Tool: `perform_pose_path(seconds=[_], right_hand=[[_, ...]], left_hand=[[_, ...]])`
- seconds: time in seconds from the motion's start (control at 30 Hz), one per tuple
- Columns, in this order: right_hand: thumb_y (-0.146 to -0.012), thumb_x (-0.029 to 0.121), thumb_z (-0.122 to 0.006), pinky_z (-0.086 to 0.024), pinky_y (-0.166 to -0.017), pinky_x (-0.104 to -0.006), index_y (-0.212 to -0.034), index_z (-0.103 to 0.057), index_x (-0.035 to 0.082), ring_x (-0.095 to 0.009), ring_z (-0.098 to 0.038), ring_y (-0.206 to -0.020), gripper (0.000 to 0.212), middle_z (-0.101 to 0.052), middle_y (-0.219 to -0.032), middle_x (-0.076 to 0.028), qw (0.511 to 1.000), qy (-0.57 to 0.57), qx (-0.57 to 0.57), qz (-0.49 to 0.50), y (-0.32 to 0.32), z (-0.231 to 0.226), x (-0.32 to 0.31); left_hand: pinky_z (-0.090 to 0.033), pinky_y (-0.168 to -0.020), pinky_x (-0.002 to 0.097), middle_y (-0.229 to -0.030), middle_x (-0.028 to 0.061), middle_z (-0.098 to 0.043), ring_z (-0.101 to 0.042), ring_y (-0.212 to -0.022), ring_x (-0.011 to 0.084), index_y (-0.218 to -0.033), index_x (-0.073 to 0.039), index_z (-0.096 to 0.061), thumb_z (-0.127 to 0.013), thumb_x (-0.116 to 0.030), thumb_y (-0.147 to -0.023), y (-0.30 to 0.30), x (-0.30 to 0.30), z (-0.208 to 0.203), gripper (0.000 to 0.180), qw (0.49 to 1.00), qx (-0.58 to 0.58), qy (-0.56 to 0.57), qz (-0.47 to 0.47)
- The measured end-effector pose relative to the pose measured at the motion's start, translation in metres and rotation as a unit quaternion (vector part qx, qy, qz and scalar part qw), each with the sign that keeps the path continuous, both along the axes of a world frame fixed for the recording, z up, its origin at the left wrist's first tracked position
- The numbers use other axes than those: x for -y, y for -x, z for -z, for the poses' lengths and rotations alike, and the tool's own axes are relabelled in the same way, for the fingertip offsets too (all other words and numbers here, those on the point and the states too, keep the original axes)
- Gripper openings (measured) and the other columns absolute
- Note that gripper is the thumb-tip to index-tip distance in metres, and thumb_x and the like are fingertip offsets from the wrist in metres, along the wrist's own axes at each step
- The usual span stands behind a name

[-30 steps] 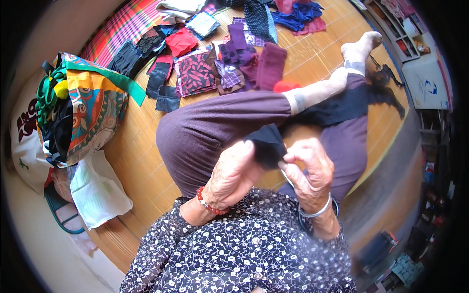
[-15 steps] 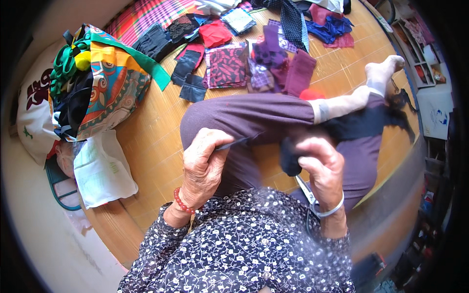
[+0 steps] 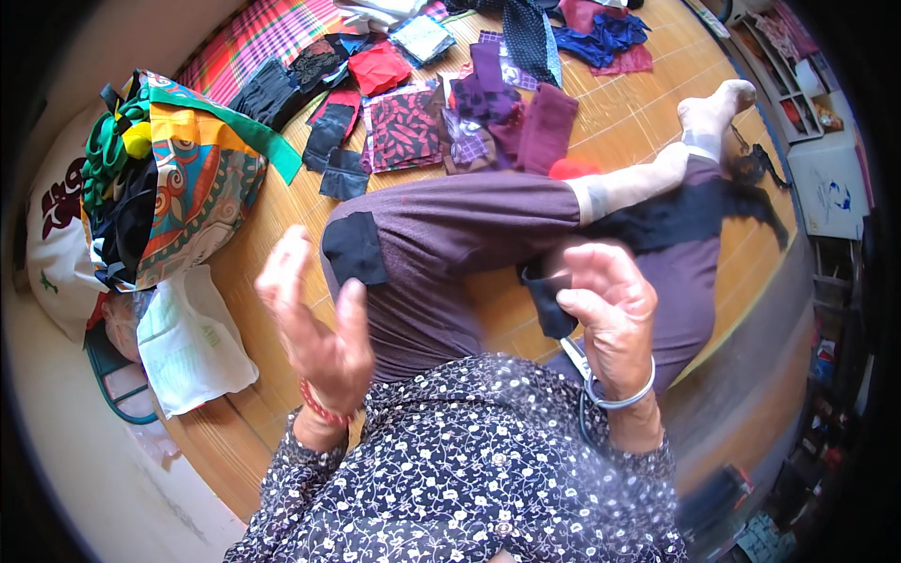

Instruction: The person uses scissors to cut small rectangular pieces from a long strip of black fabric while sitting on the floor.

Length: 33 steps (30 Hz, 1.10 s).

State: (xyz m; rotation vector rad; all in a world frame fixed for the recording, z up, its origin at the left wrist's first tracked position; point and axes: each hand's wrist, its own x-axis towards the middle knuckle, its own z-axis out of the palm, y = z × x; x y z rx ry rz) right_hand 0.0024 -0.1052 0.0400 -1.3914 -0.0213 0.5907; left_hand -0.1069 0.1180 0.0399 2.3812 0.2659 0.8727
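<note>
My left hand (image 3: 324, 319) is open and empty, fingers stretched upward and thumb apart, beside my bent knee. A square black cloth patch (image 3: 357, 249) lies on that knee, just beyond the thumb. My right hand (image 3: 615, 314) is curled, with a black cloth piece (image 3: 552, 310) hanging at its thumb and fingertips; the exact grip is partly hidden. Under the right palm show scissors (image 3: 573, 355), mostly covered by the hand. A longer black cloth (image 3: 657, 220) is draped over my other leg, beyond the right hand.
Folded cloth pieces lie on the mat beyond my legs: a red-and-black patterned one (image 3: 404, 131), maroon ones (image 3: 547, 127) and a blue one (image 3: 601, 45). At the left stands a colourful patterned bag (image 3: 202, 178) stuffed with fabric, with a white plastic bag (image 3: 192, 347) beside it.
My left hand has let go of a dark cloth piece and moved left, opening. A black square now rests on the knee. The right hand stays nearly in place with its cloth.
</note>
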Motion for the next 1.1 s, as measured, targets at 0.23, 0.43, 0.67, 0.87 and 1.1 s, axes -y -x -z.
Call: perform_pose_path(seconds=[0.23,0.43,0.67,0.87,1.1], right_hand=[[-0.086,0.000,-0.055,-0.051,-0.076,-0.0254,-0.118,-0.047,-0.001,-0.014,-0.061,-0.090,0.033,-0.062,-0.097,-0.011,0.988,-0.017,0.094,-0.124,0.018,-0.021,-0.018],[-0.088,0.005,-0.054,-0.051,-0.072,-0.0251,-0.108,-0.050,-0.002,-0.013,-0.061,-0.080,0.021,-0.062,-0.097,-0.012,0.994,-0.005,0.106,0.023,0.015,-0.014,0.000],[-0.076,0.010,-0.069,-0.048,-0.069,-0.0236,-0.100,-0.055,0.000,-0.011,-0.058,-0.076,0.030,-0.056,-0.085,-0.005,0.973,0.138,0.179,-0.048,0.006,-0.003,-0.002],[-0.068,0.003,-0.069,-0.046,-0.063,-0.0234,-0.091,-0.059,0.000,-0.011,-0.055,-0.070,0.025,-0.051,-0.085,-0.005,0.941,0.230,0.231,-0.092,0.002,0.003,-0.009],[-0.071,-0.004,-0.064,-0.045,-0.058,-0.0239,-0.079,-0.058,0.000,-0.011,-0.055,-0.065,0.011,-0.053,-0.078,-0.006,0.945,0.182,0.250,-0.105,0.001,0.004,-0.006]], left_hand=[[-0.044,-0.091,0.0349,-0.118,0.0109,-0.052,-0.053,-0.106,0.0219,-0.126,0.000,-0.043,-0.052,-0.029,-0.092,-0.023,0.058,0.004,0.046,0.460,-0.102,0.841,0.267],[-0.048,-0.090,0.0341,-0.126,0.0172,-0.049,-0.054,-0.109,0.0255,-0.131,0.002,-0.036,-0.035,-0.046,-0.094,-0.036,0.052,0.003,0.061,0.388,-0.156,0.889,0.187],[-0.049,-0.088,0.0318,-0.124,0.0162,-0.050,-0.054,-0.108,0.0212,-0.129,0.001,-0.040,-0.050,-0.019,-0.092,-0.040,0.057,0.013,0.042,0.398,-0.144,0.887,0.183],[-0.049,-0.080,0.0264,-0.120,0.0113,-0.053,-0.056,-0.101,0.0151,-0.130,0.001,-0.040,-0.051,-0.017,-0.091,-0.036,0.064,0.022,0.043,0.428,-0.155,0.870,0.189],[-0.049,-0.081,0.0244,-0.100,0.0076,-0.062,-0.059,-0.092,0.0106,-0.119,0.002,-0.052,-0.056,-0.005,-0.087,-0.034,0.060,0.029,0.033,0.623,-0.236,0.710,0.227]])
